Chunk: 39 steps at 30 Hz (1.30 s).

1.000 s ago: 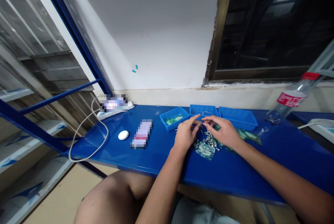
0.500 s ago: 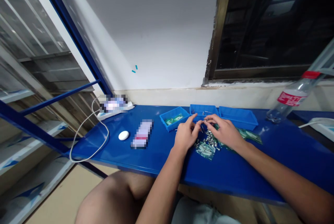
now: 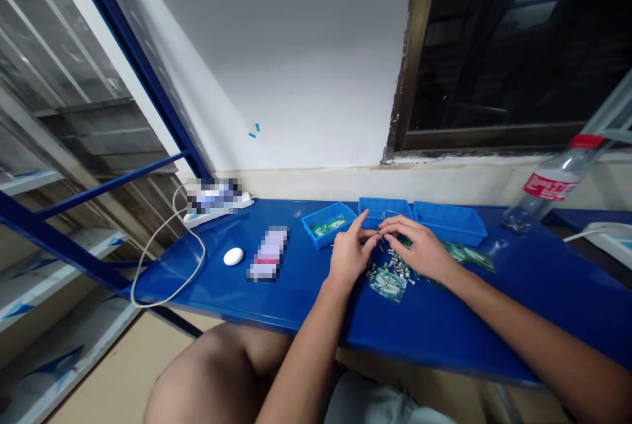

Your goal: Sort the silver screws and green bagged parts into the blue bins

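Observation:
My left hand [image 3: 349, 254] and my right hand [image 3: 423, 249] meet over the blue table, thumbs and index fingers pinched together at the tips. Whatever lies between the fingertips is too small to make out. Just below them is a heap of small shiny metal fittings [image 3: 397, 262], partly covered by my right hand. A small clear-green plastic bag [image 3: 389, 284] lies at the near side of the heap. More green plastic bags [image 3: 467, 255] stick out from beneath my right wrist. Behind my hands, the middle blue bin [image 3: 371, 204] holds a few thin metal pieces.
A left blue bin [image 3: 316, 245] contains a green bag; a right blue bin [image 3: 451, 226] stands beside the middle one. A clear bottle [image 3: 548, 187] leans at right. A blurred-out flat object [image 3: 269, 256], white oval piece [image 3: 234, 257] and power strip [image 3: 217, 211] lie left.
The fingertips of my right hand have shifted slightly left, closer to my left hand's fingers. The heap, bags and bins stay in place.

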### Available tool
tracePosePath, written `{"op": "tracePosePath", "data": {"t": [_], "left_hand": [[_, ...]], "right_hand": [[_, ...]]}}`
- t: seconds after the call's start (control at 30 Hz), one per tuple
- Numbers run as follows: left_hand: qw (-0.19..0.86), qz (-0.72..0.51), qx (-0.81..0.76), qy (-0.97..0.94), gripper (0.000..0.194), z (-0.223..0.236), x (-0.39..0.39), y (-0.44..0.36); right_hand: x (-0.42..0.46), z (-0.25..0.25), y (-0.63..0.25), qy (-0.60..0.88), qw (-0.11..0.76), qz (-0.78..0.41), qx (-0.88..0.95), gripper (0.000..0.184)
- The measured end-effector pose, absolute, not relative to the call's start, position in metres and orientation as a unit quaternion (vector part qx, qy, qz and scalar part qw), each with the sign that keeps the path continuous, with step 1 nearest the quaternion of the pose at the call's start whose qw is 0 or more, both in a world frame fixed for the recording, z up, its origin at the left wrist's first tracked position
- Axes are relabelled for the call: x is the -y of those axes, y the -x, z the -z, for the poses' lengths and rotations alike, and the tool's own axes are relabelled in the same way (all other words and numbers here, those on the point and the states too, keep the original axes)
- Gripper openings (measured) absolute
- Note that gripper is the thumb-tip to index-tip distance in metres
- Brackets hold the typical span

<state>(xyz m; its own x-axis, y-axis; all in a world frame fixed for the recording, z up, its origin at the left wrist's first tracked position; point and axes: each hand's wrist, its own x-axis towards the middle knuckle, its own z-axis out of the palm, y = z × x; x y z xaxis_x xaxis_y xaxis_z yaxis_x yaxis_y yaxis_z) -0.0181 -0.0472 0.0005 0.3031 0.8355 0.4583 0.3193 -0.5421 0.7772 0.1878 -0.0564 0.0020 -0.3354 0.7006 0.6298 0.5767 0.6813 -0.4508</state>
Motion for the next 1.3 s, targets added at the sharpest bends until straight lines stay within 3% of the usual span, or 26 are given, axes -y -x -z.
{"op": "tracePosePath", "data": {"t": [0.37, 0.63, 0.8, 1.03, 1.3], "left_hand": [[0.190, -0.384, -0.366, -0.826, 0.071, 0.006, 0.047, 0.019], [0.271, -0.487, -0.326, -0.764, 0.058, 0.000, 0.046, 0.013], [0.329, -0.539, -0.329, -0.702, 0.064, -0.002, 0.045, 0.013], [0.368, -0.495, -0.326, -0.717, 0.050, -0.010, 0.052, 0.016], [0.353, -0.463, -0.326, -0.745, 0.056, -0.013, 0.056, 0.015]], "right_hand": [[0.060, -0.005, -0.186, 0.400, 0.411, -0.113, 0.811, 0.011], [0.060, -0.008, -0.191, 0.428, 0.416, -0.125, 0.793, 0.018], [0.057, -0.003, -0.188, 0.392, 0.390, -0.148, 0.820, 0.019], [0.054, 0.003, -0.187, 0.415, 0.409, -0.150, 0.799, 0.015], [0.055, -0.001, -0.188, 0.434, 0.418, -0.144, 0.785, 0.016]]}}
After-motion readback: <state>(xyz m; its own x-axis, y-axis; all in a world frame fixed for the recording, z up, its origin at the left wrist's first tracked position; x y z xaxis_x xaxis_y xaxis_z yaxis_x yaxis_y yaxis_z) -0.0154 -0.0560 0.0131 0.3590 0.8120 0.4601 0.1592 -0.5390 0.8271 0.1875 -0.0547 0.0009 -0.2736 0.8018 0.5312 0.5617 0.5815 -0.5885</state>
